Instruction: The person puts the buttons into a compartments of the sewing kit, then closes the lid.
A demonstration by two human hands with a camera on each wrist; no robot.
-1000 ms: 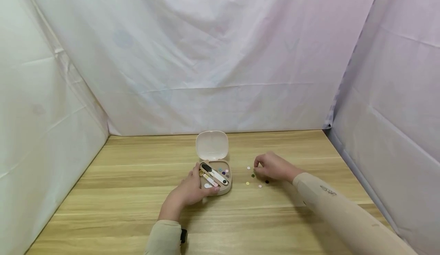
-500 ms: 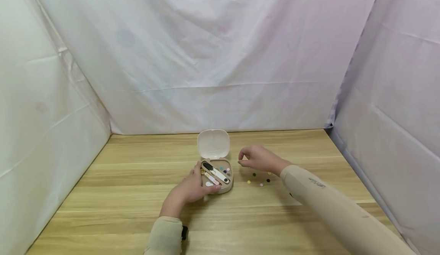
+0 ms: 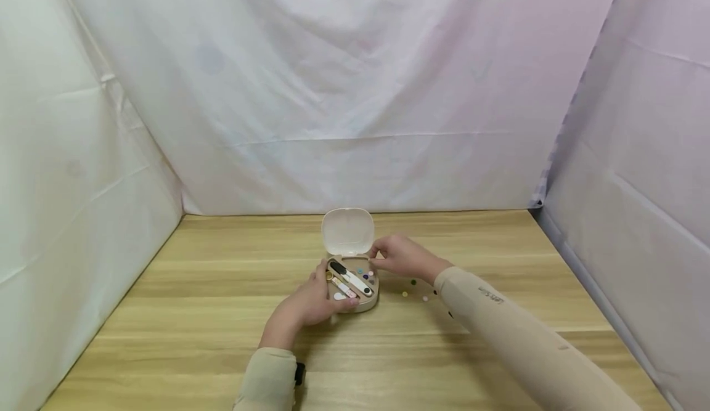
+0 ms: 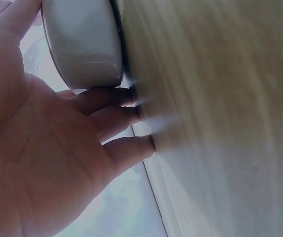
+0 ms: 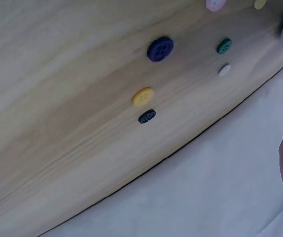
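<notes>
In the head view a beige sewing box (image 3: 366, 305) stands on the table with its lid (image 3: 347, 231) raised. My left hand (image 3: 307, 302) holds its left side, thumb at the front edge and fingers along the wall. Black-and-white thread snips (image 3: 350, 278) lie diagonally inside, beside a patterned strip (image 3: 342, 288) and a gold ring (image 3: 330, 276). Several small buttons (image 3: 365, 276) lie in the right compartment. Over that compartment's back right rim, my right hand (image 3: 407, 257) pinches a small button, mostly hidden by the fingertips.
Loose buttons lie on the table right of the box, among them a yellow button (image 5: 142, 97), a purple button (image 5: 160, 49) and a white button (image 5: 224, 69). White cloth (image 3: 355, 90) hangs behind the wooden table (image 3: 233, 263) and along both sides.
My right hand has moved left from among the loose buttons to the box's right rim, fingertips pinched together. The left hand keeps its hold on the box.
</notes>
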